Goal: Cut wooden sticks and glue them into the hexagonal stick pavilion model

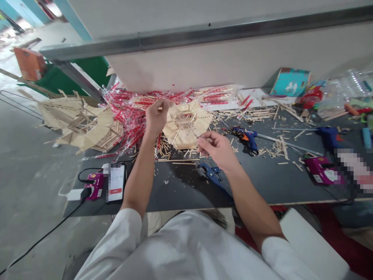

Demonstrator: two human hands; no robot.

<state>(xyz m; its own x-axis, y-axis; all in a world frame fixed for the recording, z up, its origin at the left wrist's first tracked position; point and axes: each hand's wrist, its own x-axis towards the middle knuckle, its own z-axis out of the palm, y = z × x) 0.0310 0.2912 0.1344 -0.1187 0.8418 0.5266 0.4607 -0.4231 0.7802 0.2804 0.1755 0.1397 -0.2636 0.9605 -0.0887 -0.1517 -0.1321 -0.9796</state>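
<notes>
A small model of pale wooden sticks (186, 138), with flared panels around an open centre, stands on the dark table. My left hand (157, 116) is raised at its upper left edge, fingertips pinched together. Whatever is in that pinch is too small to make out. My right hand (217, 149) has its thumb and fingers closed on the model's lower right corner. Loose short sticks (164, 151) lie around the base. Just below my right hand is a blue hand cutter (214, 175).
A larger stick model (84, 124) stands at the left, beside red-and-clear stick wrappers (125, 116). To the right lie a blue glue gun (246, 138) and another glue gun (329, 138). A phone (116, 182) and purple power socket (94, 186) sit near the front left edge.
</notes>
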